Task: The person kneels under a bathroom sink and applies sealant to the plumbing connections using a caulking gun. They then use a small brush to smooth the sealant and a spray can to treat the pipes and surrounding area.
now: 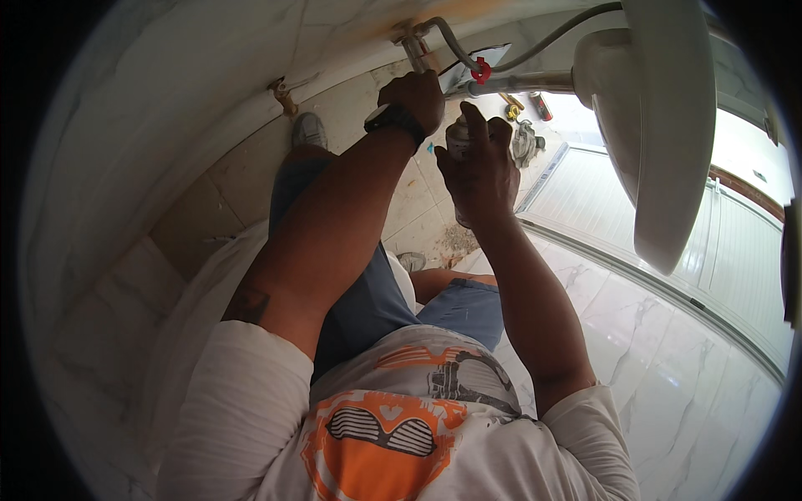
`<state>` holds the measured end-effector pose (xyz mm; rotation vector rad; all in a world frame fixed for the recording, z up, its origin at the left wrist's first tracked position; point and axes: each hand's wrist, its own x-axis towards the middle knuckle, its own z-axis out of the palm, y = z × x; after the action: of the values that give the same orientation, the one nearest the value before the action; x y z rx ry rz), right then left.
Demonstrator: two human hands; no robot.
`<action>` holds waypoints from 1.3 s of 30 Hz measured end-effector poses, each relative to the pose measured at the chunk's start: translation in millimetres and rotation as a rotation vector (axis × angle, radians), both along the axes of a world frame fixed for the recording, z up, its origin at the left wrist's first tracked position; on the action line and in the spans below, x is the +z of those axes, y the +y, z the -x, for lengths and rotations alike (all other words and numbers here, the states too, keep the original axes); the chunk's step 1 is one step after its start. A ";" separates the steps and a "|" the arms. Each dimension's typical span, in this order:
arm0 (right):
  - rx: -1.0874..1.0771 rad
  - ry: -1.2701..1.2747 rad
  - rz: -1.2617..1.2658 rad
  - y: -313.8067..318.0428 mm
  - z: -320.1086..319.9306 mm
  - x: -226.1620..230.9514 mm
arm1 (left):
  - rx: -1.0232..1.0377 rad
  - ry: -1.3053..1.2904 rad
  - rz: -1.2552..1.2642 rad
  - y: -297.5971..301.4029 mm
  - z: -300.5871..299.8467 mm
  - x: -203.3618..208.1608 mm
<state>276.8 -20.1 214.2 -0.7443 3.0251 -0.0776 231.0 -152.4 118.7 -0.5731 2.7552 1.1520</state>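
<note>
My right hand (pixel 483 171) is wrapped round a spray can (pixel 459 144) held upright, with the index finger bent over its top. My left hand (pixel 415 98), wearing a dark wristwatch (pixel 396 122), is closed in a fist against the lower end of a metal pipe fitting (pixel 416 52) at the wall. Its fingertips are hidden, so what it grips cannot be made out. Just beyond that fist shows a thin flat sheet (pixel 493 57). A grey hose (pixel 451 40) curves from the fitting, and a red clip (pixel 480 70) sits close to it.
At the right a white basin (pixel 668 125) juts out. A brass valve (pixel 284 98) sticks from the left wall. On the tiled floor lie a crumpled grey cloth (pixel 526 144), a red can (pixel 541 107) and debris (pixel 458 240). A white ribbed panel (pixel 576 188) stands at the right.
</note>
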 end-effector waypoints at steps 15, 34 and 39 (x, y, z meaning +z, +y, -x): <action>-0.029 -0.179 -0.003 15.0 -13.9 -0.6 | -0.025 0.009 -0.008 0.0 -2.6 3.0; -0.033 0.037 0.119 52.9 -29.1 9.6 | -0.033 0.035 0.073 1.4 -3.5 1.2; -0.074 -0.063 0.090 59.4 -23.3 4.7 | -0.029 -0.001 0.086 -0.2 -2.9 2.5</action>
<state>300.0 39.3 218.9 -0.6227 3.0057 -0.2364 233.9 -152.5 121.1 -0.5410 2.8145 1.0309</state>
